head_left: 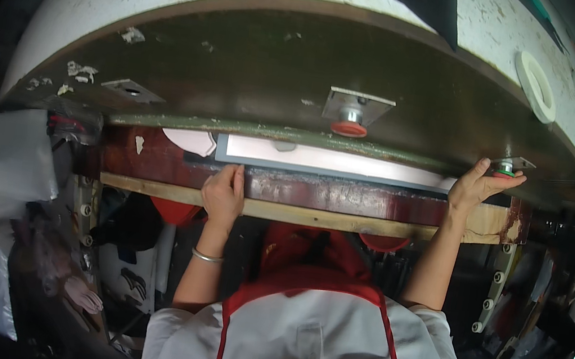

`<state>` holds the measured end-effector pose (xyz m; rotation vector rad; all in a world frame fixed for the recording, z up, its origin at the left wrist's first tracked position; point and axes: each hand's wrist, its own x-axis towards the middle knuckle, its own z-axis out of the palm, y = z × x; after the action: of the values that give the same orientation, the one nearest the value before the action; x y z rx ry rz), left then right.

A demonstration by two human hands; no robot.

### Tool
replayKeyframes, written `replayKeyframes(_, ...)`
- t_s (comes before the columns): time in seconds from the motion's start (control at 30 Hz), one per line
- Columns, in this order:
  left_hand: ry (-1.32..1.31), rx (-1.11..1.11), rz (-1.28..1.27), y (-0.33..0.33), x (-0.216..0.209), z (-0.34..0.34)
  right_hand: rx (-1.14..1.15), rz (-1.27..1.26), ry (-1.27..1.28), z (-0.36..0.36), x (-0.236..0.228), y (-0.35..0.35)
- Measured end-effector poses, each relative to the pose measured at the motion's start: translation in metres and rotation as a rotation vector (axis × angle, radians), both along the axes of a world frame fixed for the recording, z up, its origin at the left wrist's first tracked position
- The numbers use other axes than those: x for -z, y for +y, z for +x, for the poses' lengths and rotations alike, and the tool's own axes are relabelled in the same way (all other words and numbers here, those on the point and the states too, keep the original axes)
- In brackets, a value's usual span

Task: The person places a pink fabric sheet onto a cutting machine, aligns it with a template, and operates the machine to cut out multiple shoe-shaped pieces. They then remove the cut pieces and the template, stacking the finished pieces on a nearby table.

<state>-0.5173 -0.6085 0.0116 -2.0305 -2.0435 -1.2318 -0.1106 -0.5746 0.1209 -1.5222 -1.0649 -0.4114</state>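
Observation:
A wide dark-green machine beam (pixel 245 58) spans the view in front of me. On its front, my right hand (pixel 471 189) is raised with fingers stretched out, touching a green push button (pixel 503 174). Mid-beam sits a red mushroom-shaped button (pixel 349 127) on a square metal plate. My left hand (pixel 223 196), a bangle on its wrist, rests with curled fingers at the near edge of the table, against a grey-bordered board (pixel 221 150). Whatever its fingers hold is hidden. A pale pinkish sheet (pixel 348 163) lies on that board, partly covered by the beam. Left of it lies a pale cut piece (pixel 189 140).
A wooden strip (pixel 311 217) edges the dark-red table (pixel 286 192). On the white top of the beam are a black sheet (pixel 426 5) and a white ring (pixel 536 87). Clear plastic bags (pixel 4 153) stand at the left. Rails with rollers (pixel 494 290) run down at the right.

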Motion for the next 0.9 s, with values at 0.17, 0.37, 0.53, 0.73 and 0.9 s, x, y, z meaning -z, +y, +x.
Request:
replayKeyframes(0.17, -0.013, -0.016, 0.049, 0.025, -0.006, 0.0, -0.204, -0.184, 0.329, -0.034, 0.027, -0.025)
replayKeyframes(0.37, -0.035, -0.003, -0.024, 0.031, 0.0, -0.003, -0.438, -0.468, 0.199, -0.059, 0.093, -0.071)
replayKeyframes(0.53, -0.015, -0.001, -0.034, 0.004, 0.001, -0.003, -0.454, -0.742, 0.028, -0.056, 0.072, -0.081)
replayKeyframes(0.73, 0.064, 0.076, -0.119, -0.055, 0.001, -0.01, -0.686, -0.409, 0.065, -0.155, 0.041, -0.017)
replayKeyframes(0.9, 0.068, 0.089, -0.14, -0.108, 0.01, -0.018, -0.776, -0.523, -0.233, -0.26, 0.066, -0.022)
